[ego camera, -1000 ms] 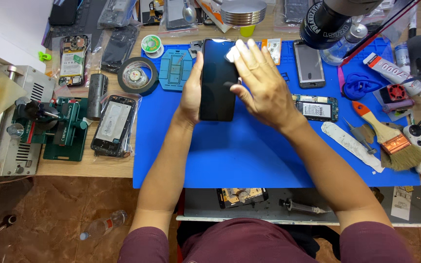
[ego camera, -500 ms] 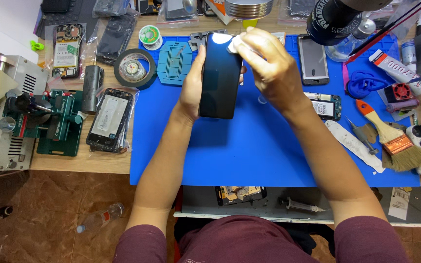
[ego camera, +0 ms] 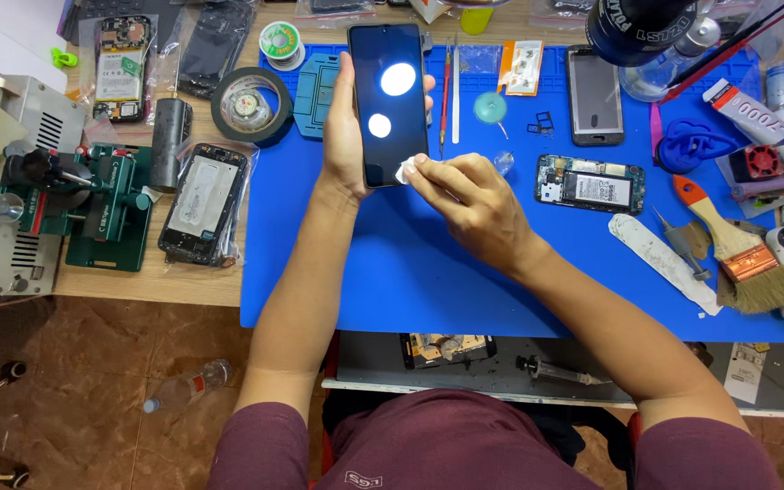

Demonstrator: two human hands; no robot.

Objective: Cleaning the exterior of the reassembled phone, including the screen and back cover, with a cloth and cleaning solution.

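mostly blue mat (ego camera: 428, 272), wooden workbench (ego camera: 156, 286), brown tiled floor (ego camera: 93, 381)

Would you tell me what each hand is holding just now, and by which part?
The left hand grips the dark phone by its long edges. The right hand pinches a small white wipe at the phone's lower right corner.

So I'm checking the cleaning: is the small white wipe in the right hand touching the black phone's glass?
Touching. The head view shows the small white wipe pinched by the right hand and pressed against the black phone's lower edge, no gap.
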